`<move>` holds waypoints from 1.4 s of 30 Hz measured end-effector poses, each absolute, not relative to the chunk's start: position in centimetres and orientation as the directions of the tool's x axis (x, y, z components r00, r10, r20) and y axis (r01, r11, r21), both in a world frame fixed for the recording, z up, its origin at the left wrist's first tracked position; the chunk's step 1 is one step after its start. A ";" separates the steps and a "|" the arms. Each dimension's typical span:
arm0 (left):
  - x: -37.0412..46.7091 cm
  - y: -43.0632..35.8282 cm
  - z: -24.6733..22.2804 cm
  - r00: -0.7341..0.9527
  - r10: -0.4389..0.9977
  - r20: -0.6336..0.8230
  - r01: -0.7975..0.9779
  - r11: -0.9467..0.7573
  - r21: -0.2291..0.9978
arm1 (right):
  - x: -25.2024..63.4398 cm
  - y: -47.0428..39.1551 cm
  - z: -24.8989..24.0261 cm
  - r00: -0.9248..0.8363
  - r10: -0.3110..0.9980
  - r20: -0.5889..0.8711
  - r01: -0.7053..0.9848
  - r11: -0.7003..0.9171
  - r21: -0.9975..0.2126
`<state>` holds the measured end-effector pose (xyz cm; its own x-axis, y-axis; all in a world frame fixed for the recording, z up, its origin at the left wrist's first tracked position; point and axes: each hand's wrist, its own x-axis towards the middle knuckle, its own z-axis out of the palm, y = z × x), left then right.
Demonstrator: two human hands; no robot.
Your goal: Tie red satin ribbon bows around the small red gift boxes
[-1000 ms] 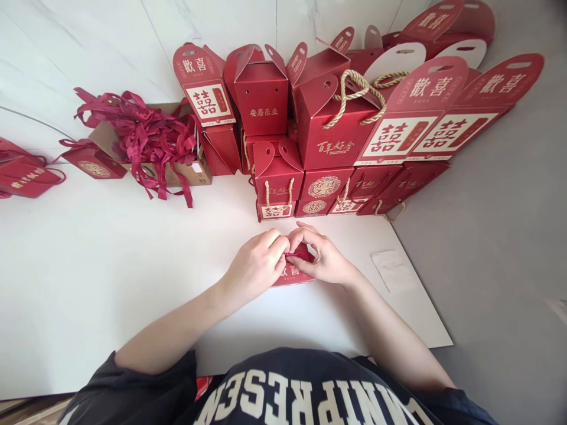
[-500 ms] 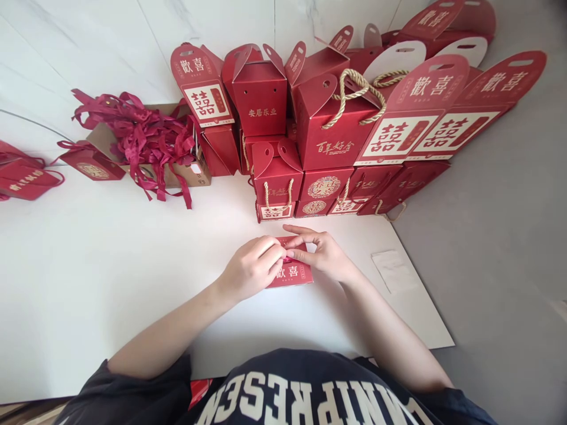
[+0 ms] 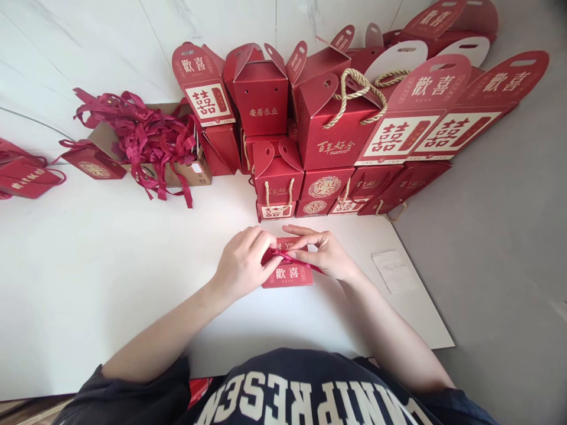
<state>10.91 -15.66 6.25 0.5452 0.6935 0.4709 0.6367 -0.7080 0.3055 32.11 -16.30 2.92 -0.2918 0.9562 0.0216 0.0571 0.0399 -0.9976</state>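
A red box [image 3: 287, 277] with cream lettering lies on the white table in front of me. Dark pink ribbon [image 3: 283, 254] crosses its middle, with a small knot or loop between my hands. My left hand [image 3: 245, 260] is at the box's left side, fingers curled and pinching the ribbon. From the right, my right hand [image 3: 325, 252] holds the ribbon between thumb and fingers, and one finger stretches out above. A ribbon end trails under my right hand. The fingertips partly cover the ribbon.
Red gift boxes [image 3: 332, 141] stand stacked at the back centre and right, some with rope handles. A cardboard box [image 3: 201, 171] full of pink ribbons [image 3: 146, 136] sits back left, beside more red boxes [image 3: 31, 174]. A white packet [image 3: 392, 271] lies at the right.
My left hand has moved slightly left and up, drawing the ribbon out from the middle. More of the ribbon and the box's lettering now shows. My right hand has hardly moved.
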 end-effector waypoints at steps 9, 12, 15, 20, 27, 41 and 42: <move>9.4 -15.7 7.9 0.457 0.882 -0.118 0.558 -0.180 0.810 | 32.4 -16.5 3.0 -0.332 0.942 0.049 0.062 0.073 -0.995; 10.0 -15.8 7.8 0.406 0.902 -0.146 0.507 -0.089 0.857 | 32.3 -16.7 3.0 -0.341 0.937 0.077 0.080 0.110 -0.991; 10.5 -15.7 7.8 0.429 0.885 -0.183 0.504 -0.066 0.861 | 32.4 -16.8 3.1 -0.344 0.934 0.093 0.094 0.133 -0.987; 9.9 -15.4 7.6 0.476 0.859 -0.190 0.485 -0.076 0.871 | 33.2 -16.8 3.8 -0.356 0.931 0.083 0.126 0.136 -0.983; 8.5 -15.5 7.5 0.503 0.844 -0.186 0.521 -0.124 0.845 | 34.7 -16.7 4.0 -0.378 0.924 0.062 0.181 0.139 -0.974; 8.4 -16.8 7.6 0.492 0.866 0.090 0.632 -0.426 0.647 | 35.7 -16.8 4.9 -0.400 0.916 -0.034 0.227 0.063 -0.972; 8.6 -16.7 7.4 0.494 0.861 0.119 0.621 -0.446 0.645 | 35.7 -16.8 4.8 -0.378 0.925 -0.042 0.213 0.043 -0.976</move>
<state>8.56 -16.72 7.41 0.4943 0.8611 0.1189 0.6213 -0.4456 0.6445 35.71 -16.76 4.81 -0.3778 0.9250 -0.0418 0.2129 0.0429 -0.9761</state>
